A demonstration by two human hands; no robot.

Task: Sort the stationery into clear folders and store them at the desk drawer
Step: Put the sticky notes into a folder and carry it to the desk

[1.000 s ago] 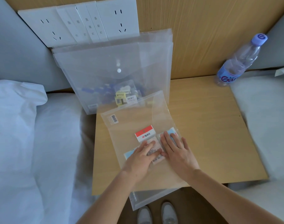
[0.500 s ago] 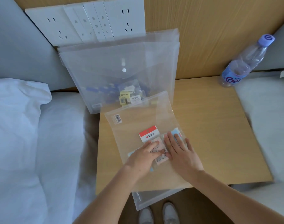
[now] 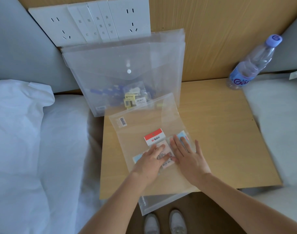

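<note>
A clear folder (image 3: 141, 125) lies flat on the wooden desk top (image 3: 220, 132), flap open toward the wall. Inside it are a red-and-white eraser box (image 3: 154, 136) and several pale packets (image 3: 167, 162). My left hand (image 3: 150, 162) rests flat on the folder over the packets, fingers straight. My right hand (image 3: 189, 157) presses flat beside it, covering a light blue packet (image 3: 182, 135). Clear snap folders (image 3: 124, 73) lean against the wall behind; the front one holds blue pens and yellow items (image 3: 129, 100). Another folder (image 3: 152, 205) sticks out under the flat one, past the desk's front edge.
A water bottle (image 3: 250, 65) with a purple cap stands at the desk's back right corner. White sockets and switches (image 3: 93, 21) are on the wall. White bedding (image 3: 26, 149) lies left, a grey surface right. My shoes (image 3: 164, 222) show below the desk edge.
Both hands stay flat on the folder; the fingers shifted slightly over the packets. The camera view moved a little.
</note>
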